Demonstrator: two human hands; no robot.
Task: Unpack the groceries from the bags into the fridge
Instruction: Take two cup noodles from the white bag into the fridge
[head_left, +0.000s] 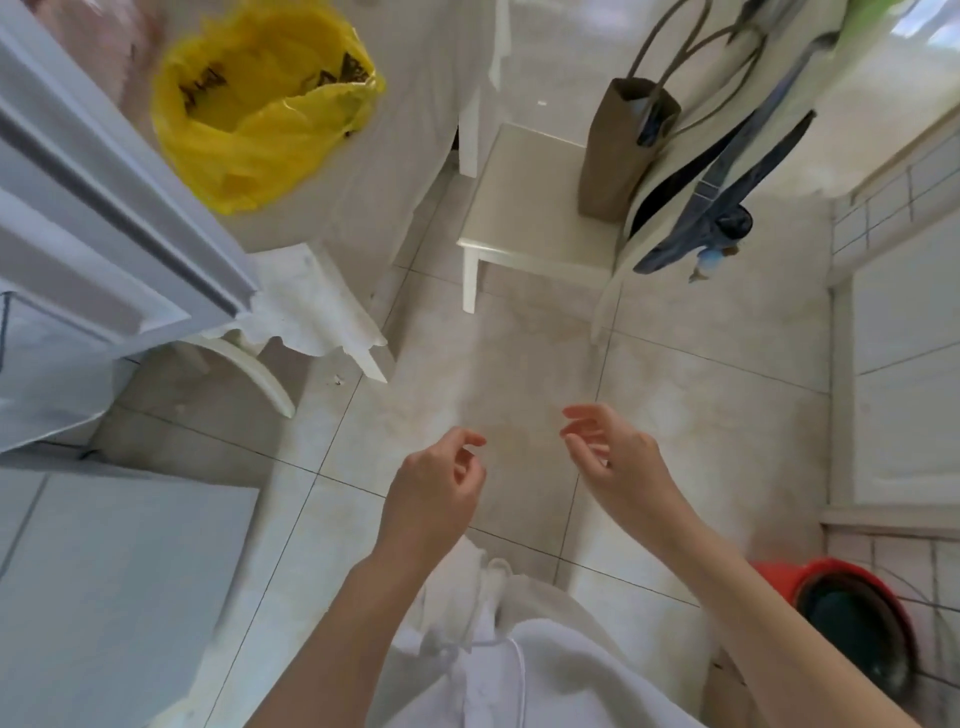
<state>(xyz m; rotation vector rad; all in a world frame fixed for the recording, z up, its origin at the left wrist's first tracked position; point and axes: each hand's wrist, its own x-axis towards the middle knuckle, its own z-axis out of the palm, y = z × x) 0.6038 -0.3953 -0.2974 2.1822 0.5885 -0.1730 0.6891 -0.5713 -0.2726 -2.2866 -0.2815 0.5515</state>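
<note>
I see one yellow plastic bag (265, 104) on the white-clothed surface (363, 171), just beside the open fridge door (104, 208); its dark print is too crumpled to read. One brown tote (618, 150) stands on the white stool (524, 208) beyond that surface. My left grip (436, 493) and right grip (613, 457) hang loosely curled, holding nothing, over the floor tiles.

The yellow bag (260, 104) on the table has dark marks printed on it, but the plastic is all crumpled & the letters are too blurry to read. No other words, nos. or signs can be read anywhere else.
</note>
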